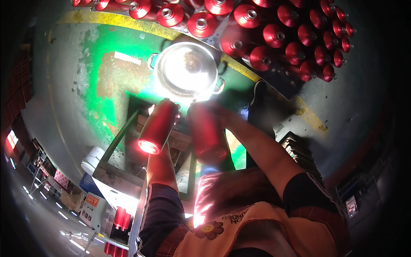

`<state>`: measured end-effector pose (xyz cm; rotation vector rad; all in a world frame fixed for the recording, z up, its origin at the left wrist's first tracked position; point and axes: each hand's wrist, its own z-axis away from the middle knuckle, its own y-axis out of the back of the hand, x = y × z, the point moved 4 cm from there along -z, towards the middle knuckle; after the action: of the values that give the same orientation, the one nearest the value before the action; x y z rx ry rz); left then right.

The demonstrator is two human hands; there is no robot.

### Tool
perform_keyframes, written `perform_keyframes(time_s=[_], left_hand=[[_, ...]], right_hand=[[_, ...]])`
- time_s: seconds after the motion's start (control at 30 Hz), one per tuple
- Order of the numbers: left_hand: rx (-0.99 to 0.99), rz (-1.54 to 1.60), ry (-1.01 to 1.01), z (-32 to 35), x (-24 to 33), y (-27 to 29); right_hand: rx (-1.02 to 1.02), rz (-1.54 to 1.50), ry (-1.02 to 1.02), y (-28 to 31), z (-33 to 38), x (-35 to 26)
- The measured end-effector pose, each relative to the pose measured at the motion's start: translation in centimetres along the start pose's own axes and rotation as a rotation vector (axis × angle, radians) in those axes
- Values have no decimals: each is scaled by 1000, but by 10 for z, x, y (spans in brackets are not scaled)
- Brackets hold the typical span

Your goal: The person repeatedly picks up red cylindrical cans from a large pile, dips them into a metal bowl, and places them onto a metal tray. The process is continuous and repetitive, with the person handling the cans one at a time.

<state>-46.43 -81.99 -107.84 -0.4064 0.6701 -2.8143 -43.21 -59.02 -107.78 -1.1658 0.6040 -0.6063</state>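
My left hand (177, 114) is wrapped round a red metal bottle (159, 124), mostly hidden behind it. The bottle is tilted, its far end toward the pot and its bright round base toward me. A second red bottle (207, 132), smeared by motion, is beside it to the right. My right hand (220, 115) grips this one near its far end, fingers partly hidden. Just beyond both bottles is a shiny two-handled metal pot (162, 77). Glare washes out much of its inside, and I cannot tell whether the bottle ends are over its rim.
Many red bottles with bare metal necks (274, 35) stand in rows at the far right. A dark metal frame (128, 124) is under my left arm. At the lower left are a control box (92, 210) and more red bottles (122, 218). Yellow lines (115, 20) cross the green-grey floor.
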Motion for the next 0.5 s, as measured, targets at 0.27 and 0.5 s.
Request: perform_keyframes(time_s=[0.27, 0.5], left_hand=[[-610, 546, -63, -12, 4, 45], [-430, 507, 56, -9, -11, 20]], right_hand=[[-45, -223, -243, -25, -36, 9], [308, 93, -141, 37, 66, -44]])
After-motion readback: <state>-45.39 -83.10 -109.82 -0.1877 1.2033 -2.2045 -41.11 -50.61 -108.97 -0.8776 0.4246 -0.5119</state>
